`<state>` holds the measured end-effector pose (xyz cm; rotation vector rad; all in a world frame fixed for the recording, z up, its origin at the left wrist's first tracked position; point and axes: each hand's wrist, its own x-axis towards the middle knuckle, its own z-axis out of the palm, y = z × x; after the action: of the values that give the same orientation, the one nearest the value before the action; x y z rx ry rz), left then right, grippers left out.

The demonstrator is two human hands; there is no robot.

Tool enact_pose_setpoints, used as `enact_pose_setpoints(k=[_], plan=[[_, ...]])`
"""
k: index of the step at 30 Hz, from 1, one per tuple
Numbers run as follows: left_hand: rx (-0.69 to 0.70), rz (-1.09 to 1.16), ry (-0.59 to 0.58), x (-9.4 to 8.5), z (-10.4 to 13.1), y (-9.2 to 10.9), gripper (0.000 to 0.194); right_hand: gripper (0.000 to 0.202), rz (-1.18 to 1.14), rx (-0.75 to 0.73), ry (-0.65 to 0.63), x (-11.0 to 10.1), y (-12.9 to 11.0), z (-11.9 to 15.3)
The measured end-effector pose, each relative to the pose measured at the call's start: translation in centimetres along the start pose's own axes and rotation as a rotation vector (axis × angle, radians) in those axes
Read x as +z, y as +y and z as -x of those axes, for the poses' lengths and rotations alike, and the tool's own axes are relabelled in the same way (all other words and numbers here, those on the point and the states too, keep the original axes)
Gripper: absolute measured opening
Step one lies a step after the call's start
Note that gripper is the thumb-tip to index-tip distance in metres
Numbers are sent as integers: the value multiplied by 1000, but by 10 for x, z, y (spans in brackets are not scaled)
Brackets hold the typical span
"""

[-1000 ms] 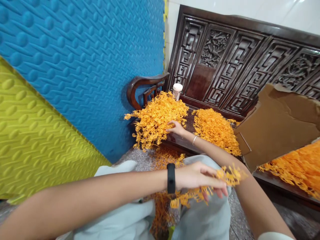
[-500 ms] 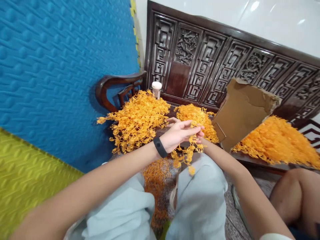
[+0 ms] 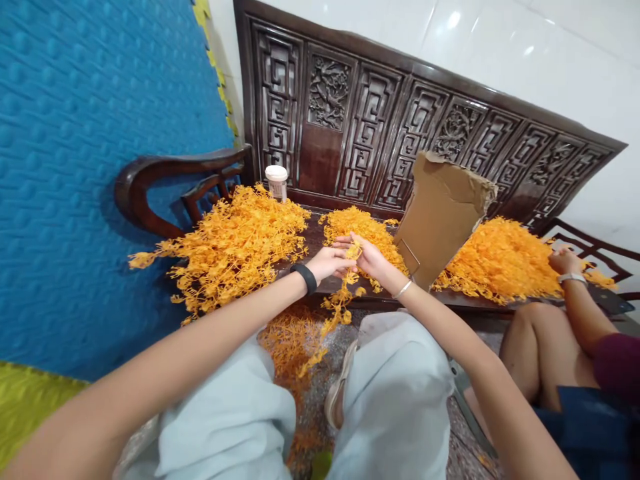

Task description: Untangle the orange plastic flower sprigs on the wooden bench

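In the head view my left hand (image 3: 326,263), with a black wristband, is closed on an orange plastic flower strand (image 3: 341,308) in front of the bench. My right hand (image 3: 374,261), wearing a silver bracelet, meets it from the right, with thumb and fingers around the strand's top. The strand hangs below both hands, its tail dangling between my knees. Just behind the hands lies a small heap of orange plastic flowers (image 3: 357,223). A larger heap of orange flower sprigs (image 3: 240,243) is on the bench to the left.
A cardboard piece (image 3: 437,213) stands tilted on the dark carved bench (image 3: 320,160). Right of it is another orange heap (image 3: 505,260), with a co-worker's hand (image 3: 566,261) beside it. A white-lidded cup (image 3: 277,183) stands at the back left. Orange scraps (image 3: 293,340) litter the floor.
The view has shifted right, bringing the co-worker's hand into sight. My right hand, mostly hidden behind the left before, now shows beside it. The strand hangs longer and lower.
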<state>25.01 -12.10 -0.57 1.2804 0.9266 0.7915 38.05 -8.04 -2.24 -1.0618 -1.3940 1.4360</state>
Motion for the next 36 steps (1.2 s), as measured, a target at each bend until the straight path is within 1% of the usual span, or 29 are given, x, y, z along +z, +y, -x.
enact_pose_setpoints(k=[2, 4, 6, 9, 12, 15, 19, 22, 26, 29, 31, 33, 34, 36], plan=[[9, -12, 14, -6, -7, -7, 13, 52, -68, 15, -28, -8, 0, 2], [0, -28, 21, -11, -12, -13, 15, 49, -23, -14, -37, -15, 0, 5], [-20, -46, 24, -14, -17, -19, 17, 40, 115, -72, -70, -18, 0, 8], [-34, -70, -7, -16, -22, -28, 18, 34, 366, -191, -106, -22, 0, 10], [-53, -107, -48, -15, -22, -36, 17, 24, 483, -253, -98, -26, 1, 8], [-87, -150, -62, -13, -20, -41, 19, 27, 502, -184, -124, -33, 4, 6], [-136, -160, -79, -14, -19, -48, 20, 32, 511, -34, -242, -41, 11, 5], [-112, -178, -41, -19, -20, -54, 19, 33, 500, -12, -246, -42, 16, 4], [-83, -228, 0, -27, -21, -59, 16, 27, 503, -7, -243, -40, 17, 3], [-66, -230, 34, -29, -18, -58, 14, 22, 462, -24, -177, -37, 15, 4], [-57, -207, 54, -29, -15, -55, 14, 18, 390, -15, -94, -36, 16, 4], [-34, -178, 83, -27, -13, -50, 15, 12, 312, 21, 47, -32, 17, 2], [-13, -164, 110, -25, -14, -48, 15, 10, 279, 41, 140, -29, 18, -1], [39, -139, 184, -22, -17, -44, 12, 13, 229, 68, 332, -20, 20, -8]])
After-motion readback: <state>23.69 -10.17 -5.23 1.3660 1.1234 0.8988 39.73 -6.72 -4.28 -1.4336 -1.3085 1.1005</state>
